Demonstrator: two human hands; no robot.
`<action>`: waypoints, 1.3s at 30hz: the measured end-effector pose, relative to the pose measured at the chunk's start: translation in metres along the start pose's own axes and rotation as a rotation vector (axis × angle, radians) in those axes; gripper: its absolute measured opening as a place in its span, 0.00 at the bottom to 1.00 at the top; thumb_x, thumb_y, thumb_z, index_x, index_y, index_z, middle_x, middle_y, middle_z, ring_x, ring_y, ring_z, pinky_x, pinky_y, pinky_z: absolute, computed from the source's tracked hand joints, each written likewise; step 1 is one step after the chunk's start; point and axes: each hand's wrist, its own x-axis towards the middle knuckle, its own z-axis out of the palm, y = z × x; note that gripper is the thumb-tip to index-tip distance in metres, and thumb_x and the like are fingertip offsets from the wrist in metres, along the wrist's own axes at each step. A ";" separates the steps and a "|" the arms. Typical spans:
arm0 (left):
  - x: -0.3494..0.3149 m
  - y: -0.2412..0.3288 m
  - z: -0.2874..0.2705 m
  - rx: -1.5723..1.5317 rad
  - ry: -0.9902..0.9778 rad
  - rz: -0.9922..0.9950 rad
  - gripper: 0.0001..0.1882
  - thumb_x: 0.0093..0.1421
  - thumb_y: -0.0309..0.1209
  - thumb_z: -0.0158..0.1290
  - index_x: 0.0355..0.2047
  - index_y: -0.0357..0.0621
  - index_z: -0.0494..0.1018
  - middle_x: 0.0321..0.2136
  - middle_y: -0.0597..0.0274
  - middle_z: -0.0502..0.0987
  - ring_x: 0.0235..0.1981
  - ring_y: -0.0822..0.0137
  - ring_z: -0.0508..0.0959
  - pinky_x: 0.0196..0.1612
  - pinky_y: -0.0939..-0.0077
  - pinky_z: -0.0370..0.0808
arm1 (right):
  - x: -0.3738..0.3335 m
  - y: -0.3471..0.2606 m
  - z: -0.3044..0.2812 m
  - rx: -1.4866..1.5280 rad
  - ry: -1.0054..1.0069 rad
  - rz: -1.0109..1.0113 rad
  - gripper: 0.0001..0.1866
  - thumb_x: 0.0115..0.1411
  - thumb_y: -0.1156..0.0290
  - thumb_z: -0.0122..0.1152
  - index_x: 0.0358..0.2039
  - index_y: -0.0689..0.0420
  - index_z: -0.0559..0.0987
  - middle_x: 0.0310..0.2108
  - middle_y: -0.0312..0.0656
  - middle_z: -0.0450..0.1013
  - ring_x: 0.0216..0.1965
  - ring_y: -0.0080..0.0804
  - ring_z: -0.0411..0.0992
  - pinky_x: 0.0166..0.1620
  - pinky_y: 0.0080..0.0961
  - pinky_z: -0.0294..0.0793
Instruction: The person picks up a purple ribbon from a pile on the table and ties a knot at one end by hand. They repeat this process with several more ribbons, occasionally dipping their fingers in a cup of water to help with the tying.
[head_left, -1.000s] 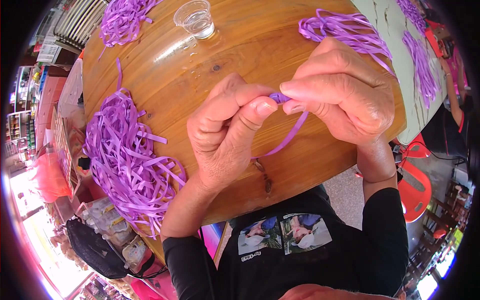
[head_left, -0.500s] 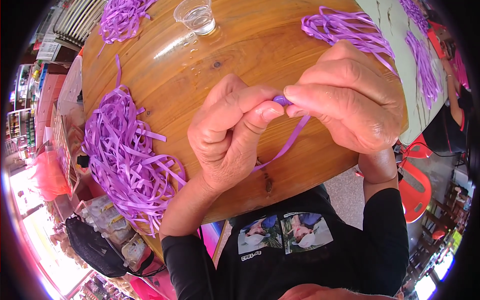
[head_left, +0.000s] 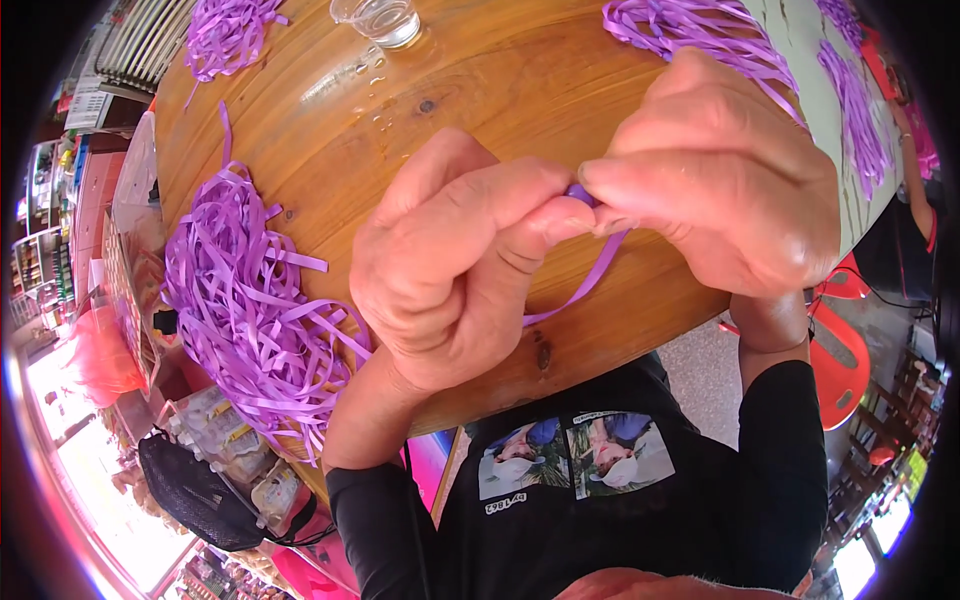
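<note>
As I look down through the head camera, a black mesh bag slumps at the far left, below a thin, crinkled pinkish-red plastic bag. Next to them I see a big tangled heap of flat, satiny purple ribbon lying along the left side of the wooden tabletop, its loops curling over one another. A smaller purple bundle sits beyond it, near the far edge. Further right stands a clear plastic cup of transparent liquid, with droplets beading on the glossy, knotted grain nearby.

At the middle, my left hand has its grip together, thumb and forefinger clamped on a small, rounded purple ribbon piece. A narrow ribbon tail curves down between the hands, smooth and flat. My right hand pinches the same piece from its other side, fingertips closed on it just above the tabletop. Beyond that hand lies a looped purple bundle; past it, a pale, dark-veined surface carries more strands, above a curved orange-red chair.
</note>
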 end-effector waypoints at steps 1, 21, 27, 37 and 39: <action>-0.001 -0.002 0.001 -0.086 0.021 -0.021 0.07 0.56 0.26 0.55 0.33 0.33 0.75 0.23 0.64 0.69 0.23 0.75 0.64 0.26 0.81 0.60 | -0.001 -0.001 0.002 0.064 0.009 0.066 0.15 0.35 0.78 0.69 0.28 0.63 0.79 0.23 0.41 0.73 0.19 0.29 0.67 0.21 0.18 0.63; -0.019 -0.003 0.017 -0.394 0.145 -0.039 0.05 0.57 0.26 0.56 0.32 0.37 0.76 0.25 0.63 0.76 0.22 0.70 0.67 0.26 0.79 0.65 | -0.016 -0.014 0.017 0.256 0.078 0.193 0.16 0.46 0.66 0.69 0.35 0.55 0.75 0.25 0.33 0.68 0.24 0.27 0.61 0.27 0.25 0.59; -0.018 -0.008 0.017 -0.290 0.166 0.064 0.04 0.57 0.25 0.55 0.31 0.37 0.75 0.25 0.62 0.76 0.22 0.70 0.66 0.25 0.79 0.65 | -0.015 -0.012 0.018 0.329 0.089 0.212 0.16 0.48 0.69 0.69 0.35 0.58 0.75 0.24 0.35 0.67 0.22 0.27 0.60 0.26 0.25 0.58; -0.016 -0.006 0.020 -0.483 0.227 -0.226 0.09 0.64 0.31 0.47 0.31 0.38 0.70 0.22 0.70 0.64 0.23 0.80 0.59 0.27 0.84 0.55 | 0.001 0.000 0.003 0.200 -0.097 0.205 0.15 0.42 0.79 0.70 0.33 0.66 0.78 0.22 0.42 0.72 0.22 0.31 0.68 0.24 0.22 0.64; -0.017 -0.009 0.020 -0.437 0.207 -0.200 0.09 0.64 0.31 0.47 0.31 0.38 0.71 0.22 0.70 0.64 0.23 0.80 0.59 0.26 0.84 0.54 | 0.000 0.000 0.003 0.154 -0.098 0.194 0.15 0.41 0.80 0.70 0.33 0.66 0.78 0.22 0.42 0.72 0.22 0.30 0.68 0.24 0.22 0.64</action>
